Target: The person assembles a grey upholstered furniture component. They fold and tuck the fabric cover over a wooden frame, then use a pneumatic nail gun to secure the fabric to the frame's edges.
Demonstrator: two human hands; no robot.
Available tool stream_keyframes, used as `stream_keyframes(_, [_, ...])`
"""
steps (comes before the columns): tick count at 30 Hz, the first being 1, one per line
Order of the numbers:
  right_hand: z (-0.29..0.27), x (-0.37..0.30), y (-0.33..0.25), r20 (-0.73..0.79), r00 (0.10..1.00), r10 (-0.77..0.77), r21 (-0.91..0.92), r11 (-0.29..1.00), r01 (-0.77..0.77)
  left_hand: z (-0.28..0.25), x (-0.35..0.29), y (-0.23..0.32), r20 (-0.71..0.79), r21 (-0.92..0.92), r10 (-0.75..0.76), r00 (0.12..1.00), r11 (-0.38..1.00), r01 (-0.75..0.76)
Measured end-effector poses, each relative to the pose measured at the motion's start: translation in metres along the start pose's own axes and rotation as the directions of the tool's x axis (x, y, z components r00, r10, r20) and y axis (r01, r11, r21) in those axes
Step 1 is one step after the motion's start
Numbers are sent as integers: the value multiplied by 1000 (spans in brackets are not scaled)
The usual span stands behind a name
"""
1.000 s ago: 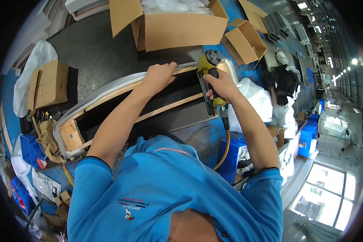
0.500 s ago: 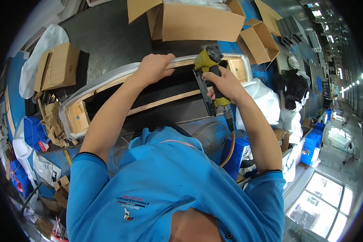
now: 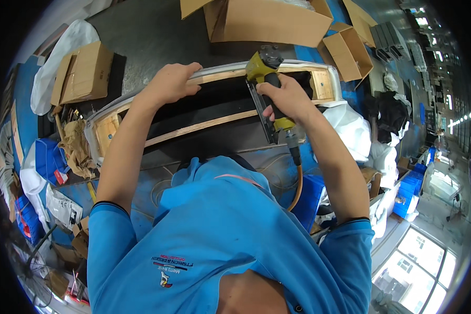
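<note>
A long wooden frame (image 3: 203,126) lies across the bench, with pale fabric (image 3: 230,67) wrapped over its far edge and dark material inside. My left hand (image 3: 171,83) is closed over the frame's far rail, left of the middle, pinching the fabric edge against the wood. In my right hand (image 3: 287,98) is a yellow-green and black staple gun (image 3: 262,64), gripped by its handle. Its head is at the far rail and its long black magazine reaches back across the frame. An orange air hose (image 3: 299,186) runs from the gun's handle down toward me. The gun's nose is hidden.
Beyond the frame stands a large open cardboard box (image 3: 269,23), with a smaller open carton (image 3: 348,52) to its right. Another carton (image 3: 89,70) sits at the left. Brown paper (image 3: 77,149), a blue bin (image 3: 49,159) and white wrapping (image 3: 350,128) flank the frame.
My left hand has slid left along the far rail. The staple gun has moved slightly left and away from me in my right hand. The surroundings have shifted a little in view.
</note>
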State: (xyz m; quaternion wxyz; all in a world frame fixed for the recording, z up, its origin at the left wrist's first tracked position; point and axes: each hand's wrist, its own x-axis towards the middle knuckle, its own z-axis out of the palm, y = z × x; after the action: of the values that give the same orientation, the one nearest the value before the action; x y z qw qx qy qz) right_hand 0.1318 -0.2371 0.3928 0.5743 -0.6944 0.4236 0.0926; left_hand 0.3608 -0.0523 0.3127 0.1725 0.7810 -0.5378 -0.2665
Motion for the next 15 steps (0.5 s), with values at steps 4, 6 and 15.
stream_keyframes(4, [24,-7,-20,-53,999,-9,-203,979,-2,0,-13,-4,-61,-85,-13,998,996,8])
stream_keyframes(6, [25,-8,-20,-70,997,-25,-196,981,11,-1,-30,-26,-167,-118,72,983,989,-92])
stream_keyframes(15, [16,-18,9,-85,995,-52,130,989,63,-48,-188,-126,-620,-105,-410,669,888,448])
